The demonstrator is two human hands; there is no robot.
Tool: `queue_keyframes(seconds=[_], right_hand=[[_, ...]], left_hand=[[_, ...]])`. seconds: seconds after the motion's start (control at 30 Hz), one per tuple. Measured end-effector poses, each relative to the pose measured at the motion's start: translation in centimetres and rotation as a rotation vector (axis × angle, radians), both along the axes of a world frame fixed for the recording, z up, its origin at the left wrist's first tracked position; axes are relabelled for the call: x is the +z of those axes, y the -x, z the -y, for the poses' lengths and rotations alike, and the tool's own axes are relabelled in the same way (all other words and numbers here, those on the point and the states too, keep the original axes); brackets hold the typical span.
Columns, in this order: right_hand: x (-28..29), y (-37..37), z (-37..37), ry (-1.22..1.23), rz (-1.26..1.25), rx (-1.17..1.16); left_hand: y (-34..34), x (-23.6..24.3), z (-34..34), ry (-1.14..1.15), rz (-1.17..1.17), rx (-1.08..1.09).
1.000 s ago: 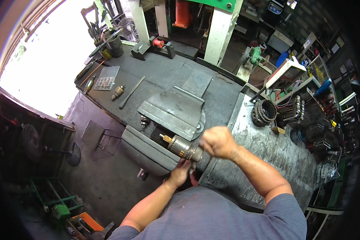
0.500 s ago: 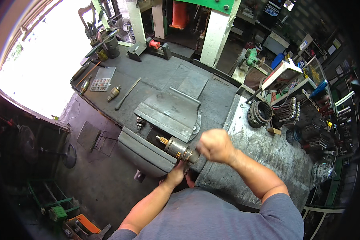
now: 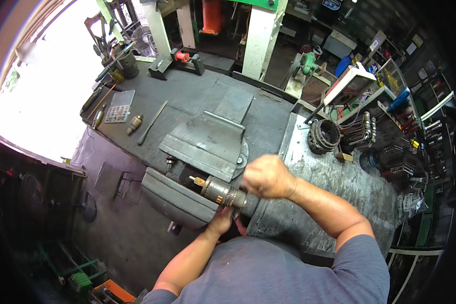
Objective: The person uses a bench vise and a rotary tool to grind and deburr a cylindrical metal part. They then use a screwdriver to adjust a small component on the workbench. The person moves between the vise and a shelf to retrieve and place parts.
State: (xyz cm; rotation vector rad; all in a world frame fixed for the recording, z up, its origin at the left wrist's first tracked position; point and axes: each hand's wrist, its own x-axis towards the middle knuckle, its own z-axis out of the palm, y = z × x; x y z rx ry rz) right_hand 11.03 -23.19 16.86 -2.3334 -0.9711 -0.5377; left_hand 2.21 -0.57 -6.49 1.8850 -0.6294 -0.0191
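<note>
A motor armature (image 3: 216,190), with a steel core and a copper-coloured splined shaft, lies in the gap between the jaws of a large bench vise (image 3: 197,144). My right hand (image 3: 268,176), closed in a fist, is just beyond the armature's right end, slightly blurred. Whatever it grips I cannot make out. Below that same end, my left hand (image 3: 221,221) is closed close against the armature. Its fingertips are partly hidden under the part. A small metal fitting (image 3: 170,162) sits at the vise's left, near the shaft.
On the bench's far left lie a compartment box (image 3: 119,107), a small cylindrical part (image 3: 135,124) and a long file-like tool (image 3: 152,123). A ring-shaped stator (image 3: 323,137) stands on the metal-topped bench (image 3: 299,202) at right. Tools hang beyond it. A stool (image 3: 109,177) stands on the floor at left.
The whole view has shifted a little. My right fist has risen slightly away from me relative to the armature. My left hand stays beneath the armature's right end.
</note>
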Motion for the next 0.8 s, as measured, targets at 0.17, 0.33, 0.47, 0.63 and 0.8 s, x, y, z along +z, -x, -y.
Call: queue_keyframes(seconds=[0.17,0.33,0.47,0.63,0.8], right_hand=[[-1.0,-0.2,0.5,-0.041,0.054,0.223],[-1.2,-0.3,0.7,0.018,-0.013,0.066],[-0.9,0.0,0.7,-0.074,-0.031,0.082],[-0.7,-0.5,1.1,0.075,0.004,0.315],[-0.6,-0.7,1.5,-0.039,-0.081,0.125]], left_hand=[[0.0,-3.8,-0.4,-0.195,0.222,0.134],[-0.1,-1.4,-0.1,0.12,-0.226,0.036],[-0.3,0.7,-0.2,0.443,-0.614,-0.044],[-2.2,-1.5,-1.1,-0.098,0.095,0.044],[-1.6,-3.1,-2.0,-0.141,0.297,0.046]])
